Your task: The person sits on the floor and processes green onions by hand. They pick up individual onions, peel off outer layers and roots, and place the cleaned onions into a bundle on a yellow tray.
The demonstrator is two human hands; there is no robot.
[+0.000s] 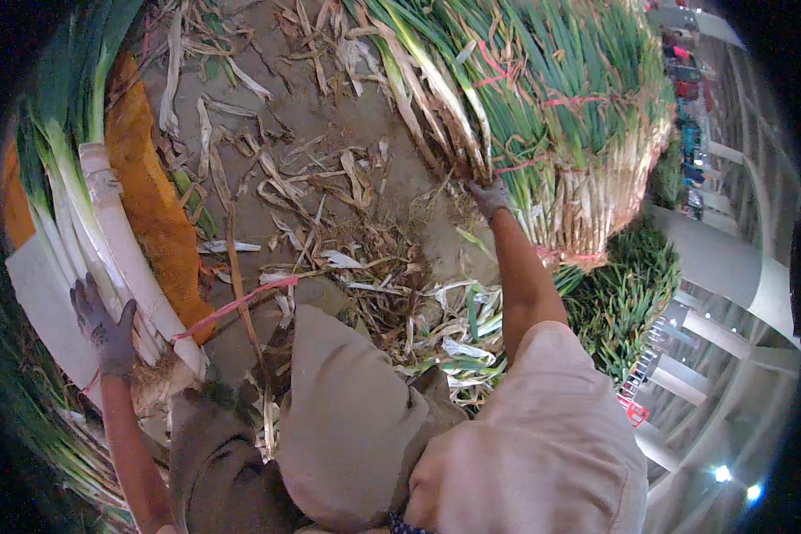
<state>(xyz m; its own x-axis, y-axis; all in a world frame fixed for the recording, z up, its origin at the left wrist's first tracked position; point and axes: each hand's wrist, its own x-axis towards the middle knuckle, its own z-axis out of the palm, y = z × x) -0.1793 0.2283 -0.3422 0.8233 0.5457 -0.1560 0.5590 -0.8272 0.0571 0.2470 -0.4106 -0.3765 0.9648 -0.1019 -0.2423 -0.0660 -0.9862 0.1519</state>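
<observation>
My left hand, in a grey glove, lies with fingers spread on the white stalks of a few long green onions. These rest between a white board and a white plastic pipe, green tops pointing away from me. My right hand, also gloved, reaches forward and closes around the soil-covered root ends of several loose green onions. Those lean against a large stack of tied green onion bundles. A pink tie strip stretches from the pipe's near end towards my knee.
An orange mesh sack lies beside the pipe. Dry leaves and peelings litter the concrete floor. More green onions lie at far left and behind the stack. A red frame stands in the background at right.
</observation>
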